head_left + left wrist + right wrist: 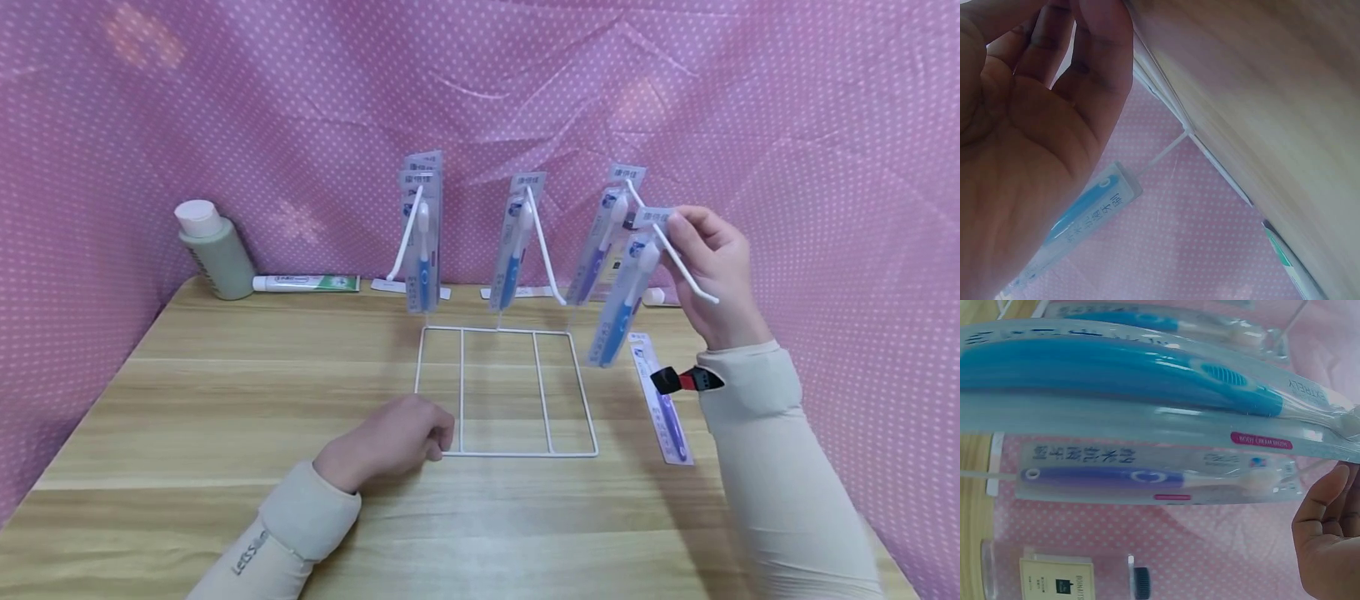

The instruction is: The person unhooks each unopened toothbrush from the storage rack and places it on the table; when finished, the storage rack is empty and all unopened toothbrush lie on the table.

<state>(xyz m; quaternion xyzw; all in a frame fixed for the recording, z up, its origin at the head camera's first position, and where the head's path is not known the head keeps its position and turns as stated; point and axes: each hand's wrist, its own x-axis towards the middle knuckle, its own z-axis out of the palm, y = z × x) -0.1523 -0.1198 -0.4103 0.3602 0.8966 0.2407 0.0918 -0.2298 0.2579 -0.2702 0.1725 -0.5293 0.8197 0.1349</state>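
My right hand (716, 279) pinches the top card of a packaged blue toothbrush (622, 308), whose card overlaps the right hook (686, 267) of a white wire display rack (517, 455). Behind it on that hook hangs a packaged purple toothbrush (597, 250). One blue toothbrush pack (512, 262) hangs on the middle hook, and a stack of packs (422, 267) on the left one. My left hand (397, 433) grips the front left corner of the rack's base, its fingertips partly hidden. In the right wrist view, the held toothbrush (1122, 369) stretches across the top.
A packaged purple toothbrush (663, 408) lies on the table right of the rack. Along the back are a green bottle with a white cap (217, 250) and a toothpaste tube (307, 284). A clear bottle with a label (1057, 578) shows in the right wrist view. Pink dotted cloth (480, 83) hangs behind.
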